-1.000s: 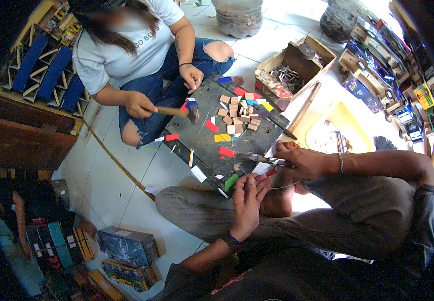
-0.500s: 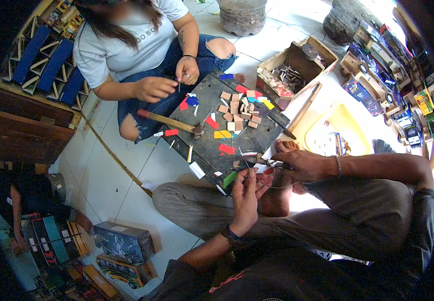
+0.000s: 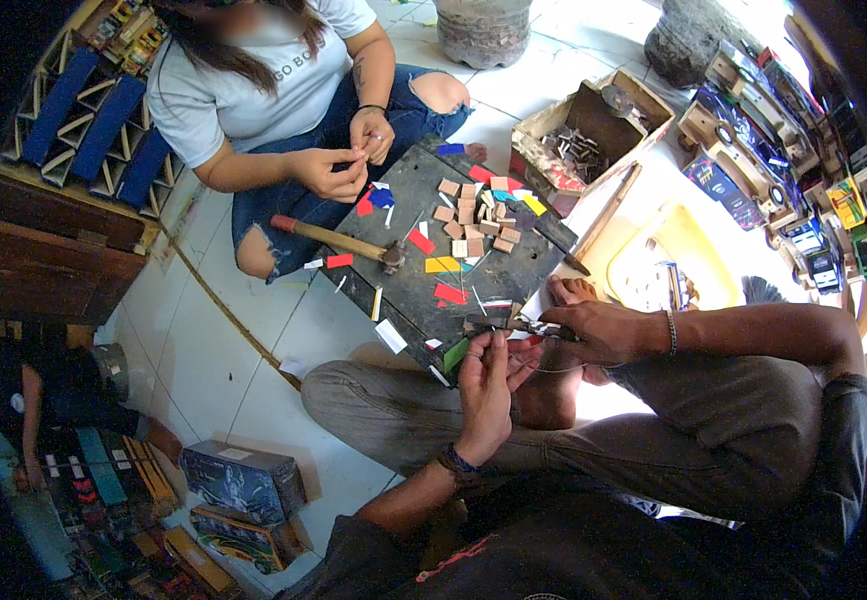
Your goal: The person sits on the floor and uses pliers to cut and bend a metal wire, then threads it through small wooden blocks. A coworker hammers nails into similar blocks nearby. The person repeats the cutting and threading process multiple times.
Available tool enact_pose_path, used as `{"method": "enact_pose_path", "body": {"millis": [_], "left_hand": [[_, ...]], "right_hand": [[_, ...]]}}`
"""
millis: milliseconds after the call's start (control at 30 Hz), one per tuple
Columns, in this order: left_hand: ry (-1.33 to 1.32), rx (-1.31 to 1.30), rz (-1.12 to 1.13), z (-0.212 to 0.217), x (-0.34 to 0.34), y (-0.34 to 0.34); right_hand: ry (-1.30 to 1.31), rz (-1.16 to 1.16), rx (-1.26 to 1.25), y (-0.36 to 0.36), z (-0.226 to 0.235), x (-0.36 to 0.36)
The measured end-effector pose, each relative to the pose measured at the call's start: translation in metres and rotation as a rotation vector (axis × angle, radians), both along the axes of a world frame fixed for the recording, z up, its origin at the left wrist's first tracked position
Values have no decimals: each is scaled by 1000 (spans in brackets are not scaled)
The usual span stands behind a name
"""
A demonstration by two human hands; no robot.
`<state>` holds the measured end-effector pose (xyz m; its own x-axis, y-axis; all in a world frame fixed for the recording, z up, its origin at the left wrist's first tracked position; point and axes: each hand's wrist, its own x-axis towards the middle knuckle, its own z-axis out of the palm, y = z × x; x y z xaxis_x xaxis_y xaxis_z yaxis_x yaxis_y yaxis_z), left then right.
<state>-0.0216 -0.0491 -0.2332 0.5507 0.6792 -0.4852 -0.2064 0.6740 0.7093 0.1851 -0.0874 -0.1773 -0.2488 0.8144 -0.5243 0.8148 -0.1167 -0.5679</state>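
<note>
My right hand (image 3: 608, 332) is closed around a pair of pliers (image 3: 525, 325), its jaws pointing left over the near edge of the dark low table (image 3: 408, 300). Just below the jaws, my left hand (image 3: 488, 385) pinches a thin wire, of which a curved length shows between the two hands. Fingers hide the wire's end. A green strip (image 3: 456, 354) lies beside my left fingertips. Farther back on the table are small wooden blocks (image 3: 466, 213), red pieces (image 3: 450, 293), a yellow piece (image 3: 442, 265) and a wooden-handled hammer (image 3: 343, 240).
Across the table sits a person (image 3: 263, 110), both hands together on something tiny. A worn box (image 3: 593, 130) of small parts and a yellow tray (image 3: 653, 250) stand at right. Toy vehicles (image 3: 813, 245) line the far right. Boxes (image 3: 243, 483) and another person's arm (image 3: 31, 430) are lower left.
The pliers' jaws have come left, over my left fingertips, and now show more plainly. The person opposite has brought both hands together.
</note>
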Motion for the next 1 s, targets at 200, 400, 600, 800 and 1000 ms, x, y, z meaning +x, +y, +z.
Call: {"method": "enact_pose_path", "body": {"millis": [200, 400, 600, 800, 1000], "left_hand": [[-6, 4, -1, 0, 0, 0], [-3, 15, 6, 1, 0, 0], [-7, 12, 13, 1, 1, 1], [7, 16, 11, -2, 1, 0], [14, 25, 10, -2, 1, 0]], "right_hand": [[23, -82, 201, -7, -22, -2], [5, -55, 109, -5, -11, -2], [-29, -42, 107, -7, -13, 1], [-6, -27, 251, -11, -43, 6], [-53, -33, 264, -10, -37, 4]]}}
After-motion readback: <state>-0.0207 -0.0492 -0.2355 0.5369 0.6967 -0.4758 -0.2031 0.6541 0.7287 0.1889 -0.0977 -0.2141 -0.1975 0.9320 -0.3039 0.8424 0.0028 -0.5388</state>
